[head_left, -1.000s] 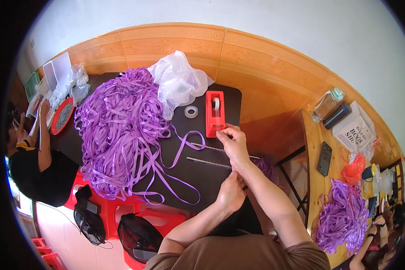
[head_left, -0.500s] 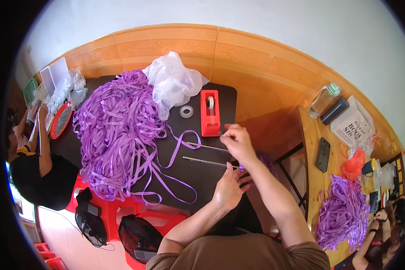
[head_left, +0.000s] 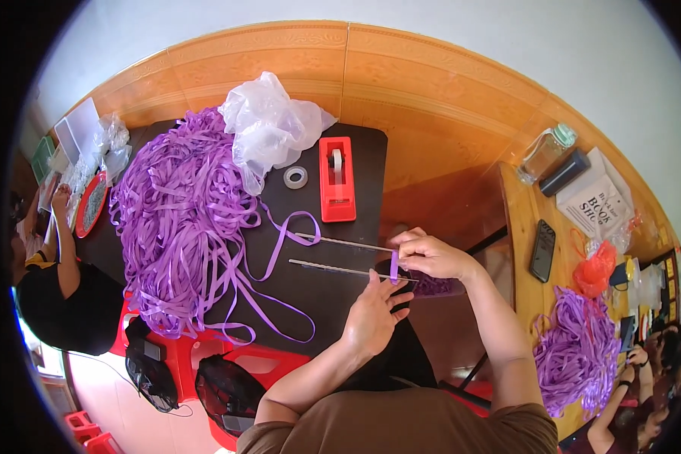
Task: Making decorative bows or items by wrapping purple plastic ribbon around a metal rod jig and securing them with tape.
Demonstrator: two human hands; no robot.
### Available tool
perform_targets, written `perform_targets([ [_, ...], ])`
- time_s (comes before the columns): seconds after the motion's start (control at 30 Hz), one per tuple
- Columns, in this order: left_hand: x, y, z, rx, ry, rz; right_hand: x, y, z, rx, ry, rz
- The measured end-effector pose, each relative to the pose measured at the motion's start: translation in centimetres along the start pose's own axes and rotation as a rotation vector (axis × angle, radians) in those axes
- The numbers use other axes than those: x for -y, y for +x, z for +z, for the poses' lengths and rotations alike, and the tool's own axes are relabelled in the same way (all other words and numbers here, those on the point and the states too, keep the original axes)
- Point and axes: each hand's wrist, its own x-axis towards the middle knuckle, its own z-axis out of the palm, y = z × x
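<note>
Two thin metal rods [head_left: 333, 266] reach out past the right edge of the dark table, side by side. A band of purple ribbon [head_left: 394, 268] spans both rods near their right ends. My right hand [head_left: 435, 256] is closed in a pinch at the far end of this band; any small thing between its fingertips is hidden. Below the near rod, my left hand [head_left: 372, 318] has its fingers spread, with thumb and fingertips close to the rod and the band. Up on the table lie a red tape dispenser [head_left: 338, 189] and a roll of clear tape [head_left: 296, 178].
A large heap of purple ribbon [head_left: 181, 227] covers the table's left part, beside a crumpled clear bag [head_left: 276, 125]. On the right, a wooden table [head_left: 518, 219] bears a phone [head_left: 542, 251], a bottle [head_left: 545, 155] and more ribbon [head_left: 575, 356]. Another person [head_left: 68, 303] sits at left.
My right hand has come down from the tape dispenser's near end to the ribbon band on the rods. My left hand has shifted slightly left in the picture, as the whole view has.
</note>
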Motion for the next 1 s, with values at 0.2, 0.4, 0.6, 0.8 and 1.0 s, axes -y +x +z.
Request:
perform_targets([
  [0.2, -0.1, -0.2, 0.2, -0.003, 0.019, 0.004, -0.4, 0.5, 0.3, 0.020, -0.027, 0.010],
  [0.4, -0.2, -0.2, 0.4, -0.001, 0.035, 0.005, 0.4, 0.5, 0.3, -0.005, -0.163, 0.011],
  [0.6, -0.1, -0.1, 0.3, -0.010, 0.032, 0.003, 1.0, 0.6, 0.3, -0.012, -0.203, 0.067],
  [0.8, 0.0, -0.1, 0.2, -0.007, 0.023, 0.003, 1.6, 1.1, 0.9, -0.095, -0.226, 0.106],
  [1.0, -0.3, -0.2, 0.6, -0.012, 0.039, -0.001, 4.9, 1.6, 1.4, -0.180, -0.436, 0.334],
])
